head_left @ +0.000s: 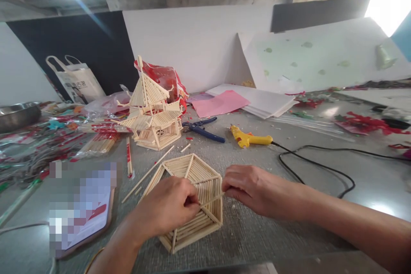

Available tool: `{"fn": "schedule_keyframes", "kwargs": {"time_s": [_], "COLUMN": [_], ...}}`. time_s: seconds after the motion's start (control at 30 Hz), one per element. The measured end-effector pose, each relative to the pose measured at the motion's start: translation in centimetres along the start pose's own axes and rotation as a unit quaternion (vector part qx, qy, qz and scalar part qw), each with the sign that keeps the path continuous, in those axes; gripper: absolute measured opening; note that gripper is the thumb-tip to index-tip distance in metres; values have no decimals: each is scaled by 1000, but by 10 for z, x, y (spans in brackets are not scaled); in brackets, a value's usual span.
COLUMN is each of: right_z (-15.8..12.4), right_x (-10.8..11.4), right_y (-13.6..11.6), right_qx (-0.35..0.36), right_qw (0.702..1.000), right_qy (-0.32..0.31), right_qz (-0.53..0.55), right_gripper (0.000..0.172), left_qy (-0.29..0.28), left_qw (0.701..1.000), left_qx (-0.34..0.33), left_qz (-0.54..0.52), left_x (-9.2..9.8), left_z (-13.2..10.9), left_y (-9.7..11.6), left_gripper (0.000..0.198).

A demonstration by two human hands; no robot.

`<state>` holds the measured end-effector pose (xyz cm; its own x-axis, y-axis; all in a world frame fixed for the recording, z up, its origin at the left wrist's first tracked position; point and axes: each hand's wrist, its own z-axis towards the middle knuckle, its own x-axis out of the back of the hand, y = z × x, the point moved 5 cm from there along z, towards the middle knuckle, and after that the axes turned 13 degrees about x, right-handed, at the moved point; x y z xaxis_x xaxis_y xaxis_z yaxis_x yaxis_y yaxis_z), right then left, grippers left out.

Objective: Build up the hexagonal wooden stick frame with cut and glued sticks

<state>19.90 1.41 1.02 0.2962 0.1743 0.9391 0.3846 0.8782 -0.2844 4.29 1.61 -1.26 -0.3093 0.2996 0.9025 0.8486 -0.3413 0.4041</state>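
Observation:
A six-sided panel built of thin wooden sticks (196, 237) lies on the table in front of me. Over its right half, a slim wooden stick (212, 200) spans the space between my hands. My left hand (167, 203) pinches one end near the panel's middle, covering part of the panel's left side. With fingers closed, my right hand (257, 186) grips the other end just beyond the right edge. Whether the stick touches the panel I cannot tell. Behind stands a tiered stick pavilion (157, 117) with a pointed roof.
Blue-handled pliers (205, 130) and a yellow glue gun (250, 138) lie beyond the panel, the gun's black cord (321, 171) looping right. A partly blurred phone (93, 218) is at left. Loose sticks (149, 173), bagged sticks (99, 143), pink paper (220, 103) and a metal bowl (19, 116) lie around.

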Motion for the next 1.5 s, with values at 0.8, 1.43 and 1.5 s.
{"fn": "schedule_keyframes", "kwargs": {"time_s": [0.8, 1.43, 1.5], "right_z": [-1, 2, 9], "right_x": [1, 50, 60], "right_y": [-1, -18, -18], "right_qx": [6, 111, 123], "right_qw": [1000, 965, 957], "right_qy": [7, 31, 36], "right_qz": [-4, -234, -262], "right_gripper": [19, 22, 22], "left_qy": [7, 42, 30], "left_qw": [999, 973, 952], "left_qx": [32, 7, 17], "left_qz": [10, -229, -305], "left_x": [2, 20, 20], "left_z": [-2, 7, 9], "left_y": [3, 9, 5], "left_gripper": [20, 9, 8]}}
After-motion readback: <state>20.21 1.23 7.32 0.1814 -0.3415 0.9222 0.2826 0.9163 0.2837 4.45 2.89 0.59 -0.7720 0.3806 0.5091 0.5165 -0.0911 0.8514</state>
